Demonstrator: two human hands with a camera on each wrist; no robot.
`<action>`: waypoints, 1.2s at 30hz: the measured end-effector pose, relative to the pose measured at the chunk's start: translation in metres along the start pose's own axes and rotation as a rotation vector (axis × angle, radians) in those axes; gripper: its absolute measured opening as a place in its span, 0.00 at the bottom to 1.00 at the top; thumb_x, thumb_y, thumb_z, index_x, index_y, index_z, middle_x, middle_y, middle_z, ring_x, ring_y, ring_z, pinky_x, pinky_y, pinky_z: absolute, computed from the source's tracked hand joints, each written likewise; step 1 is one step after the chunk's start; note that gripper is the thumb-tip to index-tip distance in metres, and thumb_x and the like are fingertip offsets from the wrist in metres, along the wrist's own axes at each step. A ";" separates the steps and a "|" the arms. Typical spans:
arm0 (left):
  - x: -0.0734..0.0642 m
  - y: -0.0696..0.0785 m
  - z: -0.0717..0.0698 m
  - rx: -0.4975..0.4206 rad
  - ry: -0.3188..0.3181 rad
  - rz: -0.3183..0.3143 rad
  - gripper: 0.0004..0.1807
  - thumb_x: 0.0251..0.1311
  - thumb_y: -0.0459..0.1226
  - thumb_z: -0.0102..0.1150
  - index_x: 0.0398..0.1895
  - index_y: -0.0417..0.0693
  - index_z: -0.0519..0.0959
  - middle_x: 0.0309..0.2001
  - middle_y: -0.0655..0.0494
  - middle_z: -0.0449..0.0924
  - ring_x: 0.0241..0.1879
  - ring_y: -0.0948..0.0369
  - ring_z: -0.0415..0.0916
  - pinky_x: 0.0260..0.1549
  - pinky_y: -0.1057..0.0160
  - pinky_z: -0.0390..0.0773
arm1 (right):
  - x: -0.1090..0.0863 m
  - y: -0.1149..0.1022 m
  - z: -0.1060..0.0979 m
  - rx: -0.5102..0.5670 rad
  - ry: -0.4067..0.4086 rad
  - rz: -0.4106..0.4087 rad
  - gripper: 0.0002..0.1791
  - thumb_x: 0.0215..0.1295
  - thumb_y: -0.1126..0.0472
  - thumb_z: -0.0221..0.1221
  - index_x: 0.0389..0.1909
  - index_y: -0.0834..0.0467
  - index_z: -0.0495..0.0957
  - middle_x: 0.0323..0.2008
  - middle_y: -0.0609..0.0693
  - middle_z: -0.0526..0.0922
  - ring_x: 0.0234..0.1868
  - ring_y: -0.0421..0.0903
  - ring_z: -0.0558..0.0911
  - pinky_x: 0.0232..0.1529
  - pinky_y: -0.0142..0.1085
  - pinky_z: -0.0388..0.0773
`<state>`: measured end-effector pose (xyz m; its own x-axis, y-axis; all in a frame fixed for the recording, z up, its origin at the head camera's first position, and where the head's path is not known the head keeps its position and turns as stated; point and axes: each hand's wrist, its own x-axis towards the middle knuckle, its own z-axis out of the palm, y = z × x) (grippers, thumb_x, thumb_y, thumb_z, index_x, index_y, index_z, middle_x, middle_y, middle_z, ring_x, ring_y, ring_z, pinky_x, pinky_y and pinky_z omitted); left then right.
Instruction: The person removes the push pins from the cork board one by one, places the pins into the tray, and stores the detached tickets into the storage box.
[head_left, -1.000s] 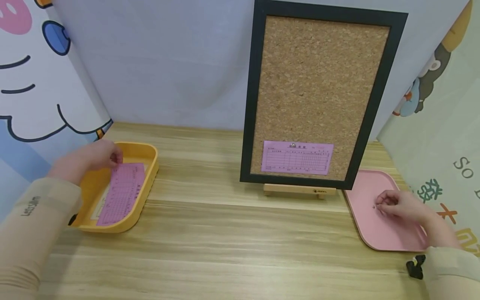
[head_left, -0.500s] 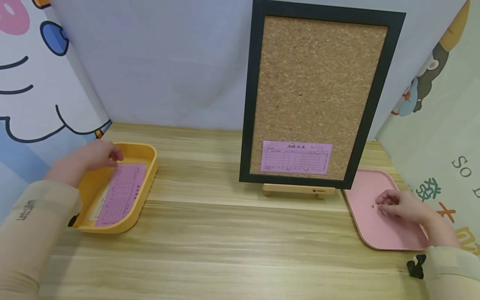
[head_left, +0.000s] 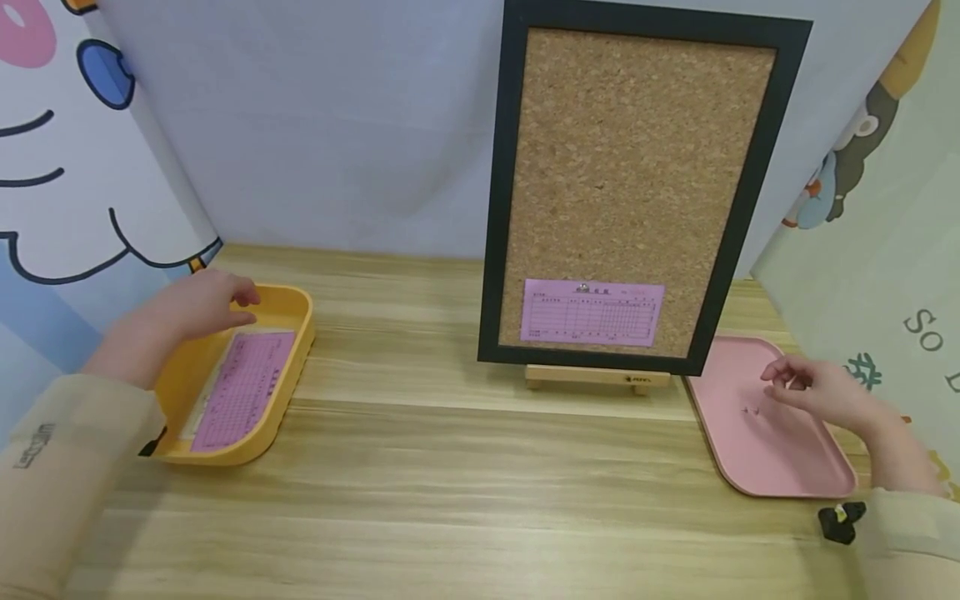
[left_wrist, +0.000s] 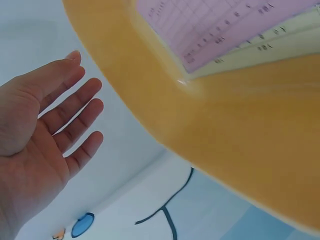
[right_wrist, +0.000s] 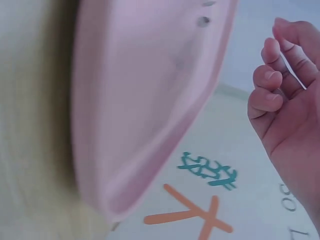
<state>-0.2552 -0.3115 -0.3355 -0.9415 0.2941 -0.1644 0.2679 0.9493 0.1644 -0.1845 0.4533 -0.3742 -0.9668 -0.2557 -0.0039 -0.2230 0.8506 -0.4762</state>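
Note:
My left hand (head_left: 198,304) hovers over the back of the yellow tray (head_left: 306,333), its fingers apart and holding nothing. Inside that tray lies a pink printed form (head_left: 243,387), on top of a pale yellow sheet (left_wrist: 280,45). Above the pink tray (head_left: 795,475), my right hand (head_left: 828,396) hangs with loosely bent fingers and nothing between them. Two tiny metallic pins (right_wrist: 203,21) rest on the pink tray, just below that hand. Another pink form (head_left: 592,312) is fixed low on the cork board (head_left: 637,158) by a small shiny pin (head_left: 582,287).
The black-framed board leans on a small wooden easel (head_left: 597,377) at the back of the wooden table (head_left: 450,500). A black clip-like piece (head_left: 840,522) is by the right sleeve. Printed cloth walls (head_left: 337,125) enclose the back and sides.
My left hand has lifted off the form's edge and its fingers have spread. My right hand has risen from the pink tray, and both pins now show there.

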 end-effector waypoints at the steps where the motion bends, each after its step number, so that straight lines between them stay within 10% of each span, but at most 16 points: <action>1: -0.001 0.004 -0.001 0.011 0.017 0.004 0.16 0.58 0.36 0.62 0.47 0.36 0.77 0.43 0.40 0.79 0.42 0.47 0.74 0.44 0.44 0.75 | 0.000 -0.002 -0.001 -0.007 0.013 -0.007 0.08 0.61 0.64 0.61 0.39 0.63 0.76 0.26 0.45 0.73 0.26 0.36 0.68 0.24 0.30 0.65; 36: -0.018 0.116 0.009 -0.103 0.625 0.160 0.15 0.56 0.37 0.65 0.44 0.41 0.79 0.49 0.41 0.76 0.53 0.43 0.67 0.55 0.43 0.66 | 0.019 -0.107 -0.006 -0.080 0.413 -0.271 0.12 0.49 0.70 0.66 0.33 0.55 0.79 0.25 0.40 0.73 0.24 0.32 0.66 0.23 0.23 0.62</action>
<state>-0.2052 -0.2058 -0.3221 -0.8416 0.2816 0.4609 0.4228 0.8745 0.2377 -0.1794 0.3605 -0.3178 -0.8381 -0.2825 0.4667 -0.4660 0.8156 -0.3430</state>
